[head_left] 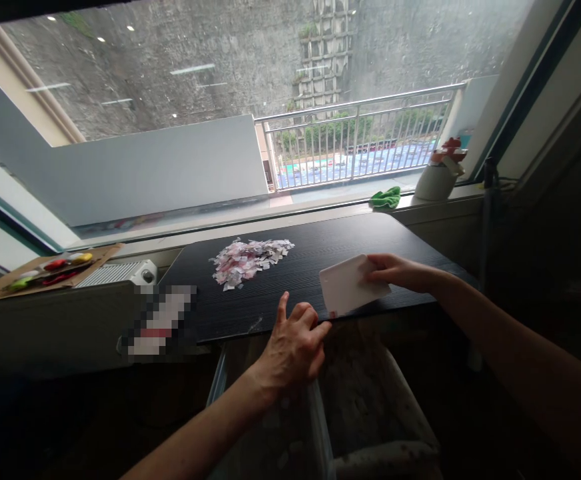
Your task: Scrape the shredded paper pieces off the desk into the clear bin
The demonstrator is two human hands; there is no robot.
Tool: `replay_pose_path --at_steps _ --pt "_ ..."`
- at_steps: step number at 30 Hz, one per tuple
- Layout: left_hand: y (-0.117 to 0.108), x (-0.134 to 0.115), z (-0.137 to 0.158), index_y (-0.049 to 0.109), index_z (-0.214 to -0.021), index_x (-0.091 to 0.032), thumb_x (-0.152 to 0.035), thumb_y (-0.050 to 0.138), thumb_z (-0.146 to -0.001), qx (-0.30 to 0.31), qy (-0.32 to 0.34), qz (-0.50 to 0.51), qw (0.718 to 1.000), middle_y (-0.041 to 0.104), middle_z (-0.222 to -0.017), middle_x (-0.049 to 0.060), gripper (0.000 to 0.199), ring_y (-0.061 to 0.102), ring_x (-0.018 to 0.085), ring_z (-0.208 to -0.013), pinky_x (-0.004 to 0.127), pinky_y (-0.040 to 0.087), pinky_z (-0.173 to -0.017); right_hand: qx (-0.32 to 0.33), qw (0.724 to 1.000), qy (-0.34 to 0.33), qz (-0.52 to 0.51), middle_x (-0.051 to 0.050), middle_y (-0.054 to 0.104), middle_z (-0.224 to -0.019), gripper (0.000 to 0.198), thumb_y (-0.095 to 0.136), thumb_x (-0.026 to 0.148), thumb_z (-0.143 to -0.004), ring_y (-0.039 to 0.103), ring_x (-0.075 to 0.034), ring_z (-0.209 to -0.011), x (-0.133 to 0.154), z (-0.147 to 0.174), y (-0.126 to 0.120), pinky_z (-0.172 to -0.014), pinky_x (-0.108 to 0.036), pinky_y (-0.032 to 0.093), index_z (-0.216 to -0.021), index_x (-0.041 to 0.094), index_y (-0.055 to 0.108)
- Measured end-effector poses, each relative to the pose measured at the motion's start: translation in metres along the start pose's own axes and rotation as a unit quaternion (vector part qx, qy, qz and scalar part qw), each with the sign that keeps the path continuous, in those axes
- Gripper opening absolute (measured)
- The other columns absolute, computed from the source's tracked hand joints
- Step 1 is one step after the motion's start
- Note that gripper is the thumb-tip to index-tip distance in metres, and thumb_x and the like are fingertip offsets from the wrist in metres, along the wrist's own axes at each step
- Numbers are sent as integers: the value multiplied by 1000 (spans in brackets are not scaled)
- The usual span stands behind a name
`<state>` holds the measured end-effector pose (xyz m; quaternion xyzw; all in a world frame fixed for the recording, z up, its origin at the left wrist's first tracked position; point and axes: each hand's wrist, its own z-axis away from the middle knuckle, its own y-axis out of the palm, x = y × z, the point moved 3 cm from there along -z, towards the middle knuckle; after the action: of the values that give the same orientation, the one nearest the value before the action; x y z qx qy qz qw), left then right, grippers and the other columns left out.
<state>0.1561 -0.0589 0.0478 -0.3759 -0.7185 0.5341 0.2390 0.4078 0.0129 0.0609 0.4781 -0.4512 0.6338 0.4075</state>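
My right hand pinches a flat white card with rounded corners by its far right edge. The card is tilted over the front part of a dark table, and a small reddish mark shows near its lower corner. At the table's front edge is my left hand, its fingers apart and partly bent, with nothing visible in them. A clear plastic bin with small pale bits inside stands below that hand. Further back on the table lies a heap of small white and pinkish paper scraps.
A green cloth and a pale jug-like container with an orange-red top rest on the windowsill. To the left are a white radiator and brown cardboard bearing colourful items. A stool-like seat is beneath the table edge.
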Motion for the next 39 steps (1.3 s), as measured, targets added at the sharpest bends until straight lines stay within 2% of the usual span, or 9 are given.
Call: replay_pose_path --at_steps 5,11,17,20,24,27,30,35,39 --pt "-14 13 21 62 -111 -21 -15 53 -82 -34 -23 0 999 62 -96 6 32 52 25 -111 62 15 -114 -12 1000 -13 7 -3 72 -79 28 80 25 -57 65 -18 -72 9 4 7 -62 -27 49 -82 18 68" --pt "-24 43 41 64 -106 -19 -15 51 -82 -59 -99 -24 993 63 -95 6 28 54 25 -106 66 20 -110 -95 995 -31 -7 -3 71 -78 29 78 26 -57 64 -17 -67 -2 -20 36 -59 -28 50 -82 18 65" --pt "-25 56 54 65 -102 -20 -16 52 -81 -66 -149 -37 986 62 -93 5 25 55 24 -102 64 20 -111 -51 998 -32 -22 -5 74 -83 30 79 30 -58 66 -19 -71 -7 -27 65 -61 -29 53 -85 19 68" --pt "-23 55 57 65 -100 -19 -16 53 -81 -59 -153 -32 986 62 -93 5 23 55 24 -101 65 20 -111 -49 998 -35 -28 -4 74 -84 32 79 31 -57 67 -19 -72 -3 -26 63 -60 -29 53 -85 19 69" --pt "-19 52 53 65 -98 -20 -16 53 -81 -56 -149 -22 987 62 -94 5 21 55 24 -102 66 20 -111 -94 995 -14 -7 -3 73 -78 29 80 29 -55 64 -18 -66 -2 -23 48 -56 -28 51 -80 20 68" --pt "-16 50 47 65 -98 -19 -16 54 -82 -49 -147 -14 988 62 -94 5 20 55 24 -103 65 19 -111 -74 997 9 -20 -4 74 -81 31 81 27 -53 65 -19 -70 -5 -20 52 -61 -29 52 -81 19 69" --pt "-15 48 44 65 -97 -19 -16 54 -82 -39 -144 -13 989 62 -94 5 19 55 24 -103 65 18 -111 -46 998 4 -35 -5 74 -84 33 81 28 -52 66 -21 -75 -7 -19 62 -66 -31 53 -82 18 69" --pt "-17 46 45 65 -96 -20 -16 55 -82 -41 -141 -20 989 61 -93 5 18 54 23 -102 65 19 -111 -80 996 7 -40 -3 74 -80 30 79 26 -55 65 -19 -70 -8 -18 56 -62 -29 52 -82 20 69" --pt "-14 42 41 66 -96 -21 -17 55 -83 -33 -134 -17 990 60 -91 4 18 54 23 -102 65 19 -111 -63 996 33 -46 -4 75 -81 27 78 23 -54 66 -20 -71 -6 -13 58 -63 -29 53 -79 19 70"
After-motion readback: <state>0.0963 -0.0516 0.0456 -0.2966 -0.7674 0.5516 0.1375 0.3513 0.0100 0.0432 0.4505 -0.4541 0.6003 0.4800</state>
